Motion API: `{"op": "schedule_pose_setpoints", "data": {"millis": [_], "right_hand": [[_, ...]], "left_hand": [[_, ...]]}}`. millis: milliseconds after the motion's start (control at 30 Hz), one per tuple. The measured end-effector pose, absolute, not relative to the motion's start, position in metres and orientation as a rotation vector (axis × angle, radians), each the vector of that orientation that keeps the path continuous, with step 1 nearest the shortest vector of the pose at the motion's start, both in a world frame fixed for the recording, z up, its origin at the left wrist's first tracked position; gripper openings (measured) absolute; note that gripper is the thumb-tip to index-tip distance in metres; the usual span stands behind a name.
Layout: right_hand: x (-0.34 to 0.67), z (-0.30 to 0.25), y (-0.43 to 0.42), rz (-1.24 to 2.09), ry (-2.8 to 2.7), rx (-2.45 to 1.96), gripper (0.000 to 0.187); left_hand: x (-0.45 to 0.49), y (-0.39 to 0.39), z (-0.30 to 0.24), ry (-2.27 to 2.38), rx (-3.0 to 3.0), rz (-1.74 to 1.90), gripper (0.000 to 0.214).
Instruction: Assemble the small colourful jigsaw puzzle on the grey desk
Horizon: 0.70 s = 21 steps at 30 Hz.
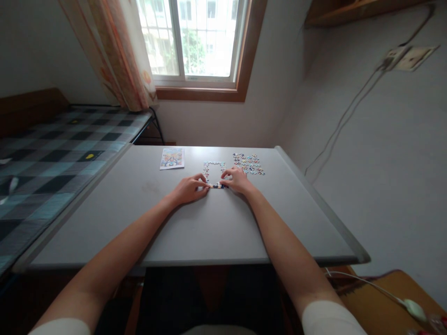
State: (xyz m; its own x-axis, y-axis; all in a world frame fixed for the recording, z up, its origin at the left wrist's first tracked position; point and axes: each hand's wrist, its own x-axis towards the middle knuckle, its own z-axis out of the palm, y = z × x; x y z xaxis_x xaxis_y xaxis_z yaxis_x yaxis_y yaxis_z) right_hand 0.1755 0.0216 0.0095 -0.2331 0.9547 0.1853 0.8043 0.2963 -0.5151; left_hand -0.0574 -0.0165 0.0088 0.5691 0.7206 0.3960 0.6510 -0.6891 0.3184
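A rectangular jigsaw puzzle border (pixel 214 163), its middle unfilled, lies flat on the grey table (pixel 213 228). My left hand (pixel 191 188) rests at its lower left corner, thumb and index finger closed on the edge pieces there. At the lower right corner is my right hand (pixel 238 180), its fingers bent into a pinch over the border. What lies between those fingertips is too small to make out. Loose jigsaw pieces (pixel 256 165) are spread just beyond my right hand, partly covered by it.
A printed picture sheet (pixel 172 158) lies at the table's back left. A bed with a checked cover (pixel 104 135) stands along the left side. White cables (pixel 340 121) hang from the wall socket on the right. A wooden stool or chair (pixel 394 293) is at lower right.
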Motion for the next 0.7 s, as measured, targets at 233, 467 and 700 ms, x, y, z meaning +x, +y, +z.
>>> {"op": "schedule_pose_setpoints", "data": {"millis": [233, 467, 700], "right_hand": [[0.186, 0.003, 0.034, 0.515, -1.941, -1.491, 0.019], [0.191, 0.000, 0.039, 0.487, -1.832, -1.562, 0.016], [0.183, 0.003, 0.031, 0.381, -1.964, -1.678, 0.027]], "left_hand": [[-0.059, -0.017, 0.008, 1.159, 2.654, 0.765, 0.026], [-0.058, -0.017, 0.010, 1.140, 2.648, 0.754, 0.026], [-0.059, -0.015, 0.008, 1.164, 2.638, 0.749, 0.026]]}}
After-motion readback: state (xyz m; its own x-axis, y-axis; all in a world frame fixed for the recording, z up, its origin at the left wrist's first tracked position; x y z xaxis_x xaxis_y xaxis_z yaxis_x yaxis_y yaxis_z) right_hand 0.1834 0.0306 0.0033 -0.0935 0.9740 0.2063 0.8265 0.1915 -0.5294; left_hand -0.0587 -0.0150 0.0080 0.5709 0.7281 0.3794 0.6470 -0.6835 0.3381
